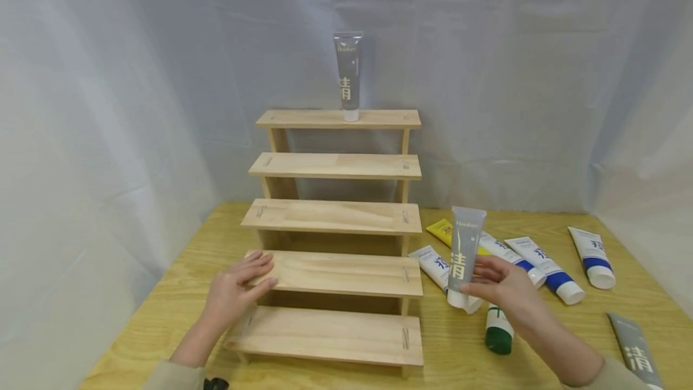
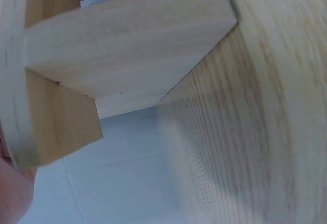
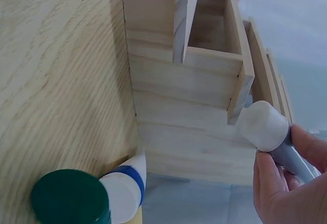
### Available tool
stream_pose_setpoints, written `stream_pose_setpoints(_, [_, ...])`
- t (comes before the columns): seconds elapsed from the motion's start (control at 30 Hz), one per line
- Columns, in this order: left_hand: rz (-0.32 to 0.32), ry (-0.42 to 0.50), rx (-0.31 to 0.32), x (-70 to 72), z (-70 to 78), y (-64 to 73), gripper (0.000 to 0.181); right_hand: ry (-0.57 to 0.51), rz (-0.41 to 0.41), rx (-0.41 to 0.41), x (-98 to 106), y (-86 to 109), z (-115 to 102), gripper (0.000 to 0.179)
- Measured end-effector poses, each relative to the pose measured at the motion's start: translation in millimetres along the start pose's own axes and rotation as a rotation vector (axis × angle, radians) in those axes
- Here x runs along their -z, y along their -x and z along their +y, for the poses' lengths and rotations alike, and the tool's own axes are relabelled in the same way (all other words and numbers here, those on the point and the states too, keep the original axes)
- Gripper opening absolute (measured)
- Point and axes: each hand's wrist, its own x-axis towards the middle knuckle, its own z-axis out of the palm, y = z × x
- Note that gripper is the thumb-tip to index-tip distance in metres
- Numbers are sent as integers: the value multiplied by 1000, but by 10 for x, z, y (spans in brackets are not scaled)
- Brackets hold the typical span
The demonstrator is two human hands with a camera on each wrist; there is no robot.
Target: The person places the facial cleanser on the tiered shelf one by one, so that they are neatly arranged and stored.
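A stepped wooden rack (image 1: 330,215) with several shelves stands on the table. My left hand (image 1: 236,284) rests on the left end of its second shelf from the bottom, fingers on the top face; the left wrist view shows only a bit of that hand (image 2: 15,193). My right hand (image 1: 511,287) pinches a grey tube (image 1: 465,245) with a white cap, held upright, cap down, just right of the rack. In the right wrist view, the fingers (image 3: 268,178) grip it just behind the cap (image 3: 264,125). Another grey tube (image 1: 349,74) stands cap-down on the top shelf.
Right of the rack lie several white-and-blue tubes (image 1: 544,266), a yellow tube (image 1: 440,230) and a green-capped tube (image 1: 499,333). One grey tube (image 1: 634,348) lies at the near right. Pale sheeting (image 1: 514,77) hangs behind and beside the wooden table (image 1: 178,300).
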Motion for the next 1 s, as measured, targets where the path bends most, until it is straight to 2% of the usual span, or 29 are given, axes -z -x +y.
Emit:
stream_pose_setpoints(0.37, [-6,-15,13,5,6,3,33,-53,-19,40,-141,-29,-137,68])
stream_pose_setpoints(1.0, [4,-14,-5,0,17,-5,32,-95,-50,130,-408,-103,-397,62])
